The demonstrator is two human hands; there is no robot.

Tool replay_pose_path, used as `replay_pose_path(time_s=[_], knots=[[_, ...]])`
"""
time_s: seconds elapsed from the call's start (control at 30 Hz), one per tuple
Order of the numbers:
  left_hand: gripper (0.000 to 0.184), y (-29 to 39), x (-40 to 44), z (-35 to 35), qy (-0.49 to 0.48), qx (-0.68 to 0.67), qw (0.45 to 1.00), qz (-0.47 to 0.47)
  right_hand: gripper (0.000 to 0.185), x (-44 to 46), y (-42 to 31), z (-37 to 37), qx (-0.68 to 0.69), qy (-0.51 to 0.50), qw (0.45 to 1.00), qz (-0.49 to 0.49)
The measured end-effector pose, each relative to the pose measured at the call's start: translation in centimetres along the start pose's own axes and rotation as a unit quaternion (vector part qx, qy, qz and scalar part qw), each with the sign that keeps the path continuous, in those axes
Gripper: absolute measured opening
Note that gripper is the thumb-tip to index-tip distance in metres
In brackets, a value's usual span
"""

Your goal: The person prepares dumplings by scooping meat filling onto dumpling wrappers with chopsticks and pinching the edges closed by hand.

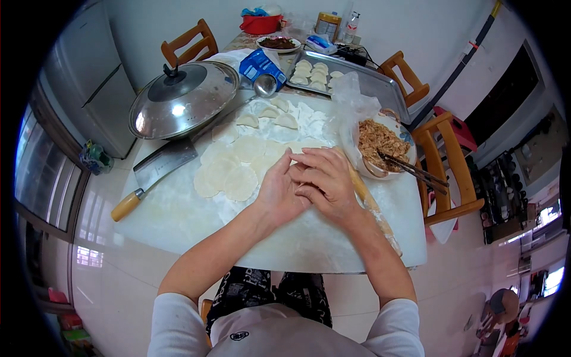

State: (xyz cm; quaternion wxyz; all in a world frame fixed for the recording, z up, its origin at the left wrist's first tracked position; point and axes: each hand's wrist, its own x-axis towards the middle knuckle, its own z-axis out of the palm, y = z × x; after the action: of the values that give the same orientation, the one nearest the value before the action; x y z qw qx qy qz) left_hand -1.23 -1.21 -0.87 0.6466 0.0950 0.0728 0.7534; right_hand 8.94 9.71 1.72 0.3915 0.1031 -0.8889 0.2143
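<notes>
Over the middle of the table, my left hand [278, 189] is cupped with its palm turned up and inward. My right hand [331, 181] closes over it from the right, fingers bent across the left fingers. Whatever lies between the two hands is hidden. Flat round dough wrappers [241, 182] overlap just left of my hands. A wooden rolling pin [376, 211] lies beside my right hand, partly covered by it. Beyond my hands, several folded dumplings [286, 121] sit on floured board. To the right stands a bowl of minced filling [383, 143] with chopsticks [416, 169] in it.
A cleaver [163, 166] lies at the left edge, its wooden handle overhanging. Behind it stands a large lidded pan [184, 98]. A metal tray [375, 89] holds more dumplings at the back, near a ladle [265, 85] and a blue bag [260, 64]. Wooden chairs [446, 160] flank the table.
</notes>
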Motion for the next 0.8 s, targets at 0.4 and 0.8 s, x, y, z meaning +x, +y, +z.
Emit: replay_pose_path(time_s=[0.4, 0.8], knots=[[0.055, -0.2, 0.0, 1.1, 0.049, 0.045, 0.998, 0.021, 0.015, -0.1, 0.2, -0.1, -0.014, -0.017, 1.000, -0.018], [0.063, -0.1, -0.1, 2.5, 0.043, -0.030, 0.998, 0.024, 0.050, -0.3, 0.9, -0.4, -0.098, -0.013, 0.995, 0.028]])
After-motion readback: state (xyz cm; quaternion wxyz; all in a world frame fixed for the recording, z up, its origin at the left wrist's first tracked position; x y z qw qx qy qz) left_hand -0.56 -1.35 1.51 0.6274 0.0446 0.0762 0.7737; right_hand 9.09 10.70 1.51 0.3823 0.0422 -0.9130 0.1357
